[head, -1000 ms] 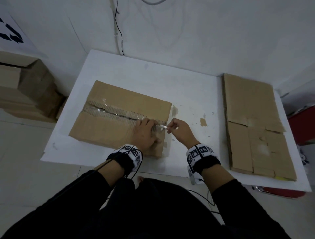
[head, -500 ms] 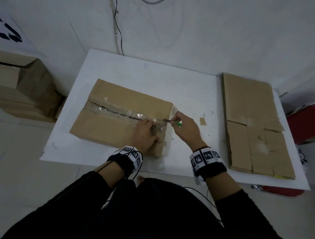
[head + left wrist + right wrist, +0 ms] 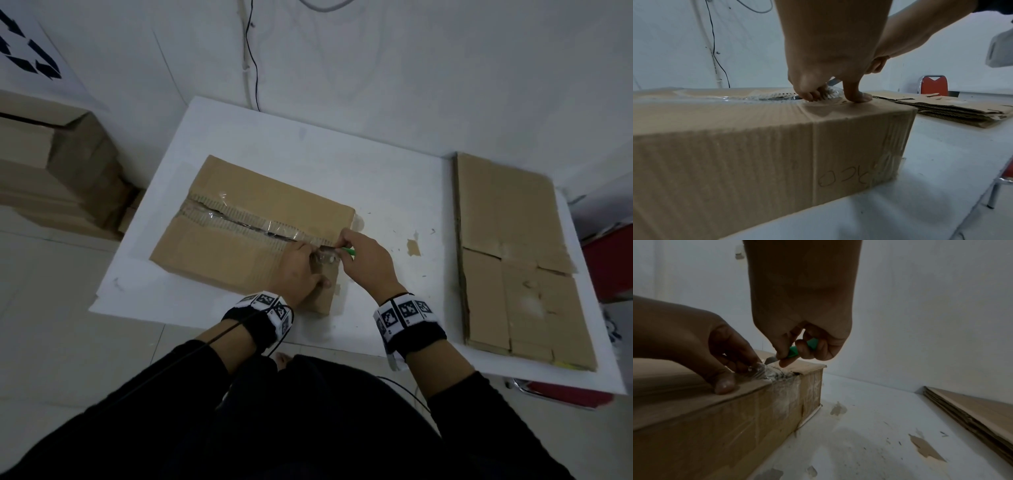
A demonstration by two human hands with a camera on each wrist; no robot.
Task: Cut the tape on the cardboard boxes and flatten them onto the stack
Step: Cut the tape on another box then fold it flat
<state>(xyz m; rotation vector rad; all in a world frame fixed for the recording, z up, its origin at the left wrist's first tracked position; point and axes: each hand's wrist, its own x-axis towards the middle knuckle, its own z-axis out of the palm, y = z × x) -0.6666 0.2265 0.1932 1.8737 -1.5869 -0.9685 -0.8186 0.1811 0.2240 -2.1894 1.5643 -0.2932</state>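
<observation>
A shallow brown corrugated cardboard box [image 3: 253, 229] lies closed on the white rectangular table [image 3: 376, 178], toward the table's left half, with a strip of clear crinkled packing tape [image 3: 246, 221] running along the seam between its top flaps. Near the box's right end the left hand [image 3: 301, 270] rests on the top flap, its thumb pressed flat on the cardboard near the edge and its fingers [image 3: 748, 363] curled onto a bunched bit of the clear tape; whether they pinch the tape or only press it down is hard to tell in the dim right wrist view. Just beside it, the right hand [image 3: 368, 260] is clenched around a small green-handled utility knife [image 3: 795, 350], whose short metal blade [image 3: 769, 361] points down at the tape at the seam's right end, touching or nearly touching the left fingertips. Tape also runs down over the box's right end face [image 3: 785, 402]. On the table's right side, well apart from the box, a stack of flattened brown cardboard sheets [image 3: 513, 246] lies flat. Torn scraps of brown cardboard paper [image 3: 413, 247] stick to the tabletop between box and stack. More brown cardboard boxes [image 3: 58, 171] stand piled on the floor to the left.
</observation>
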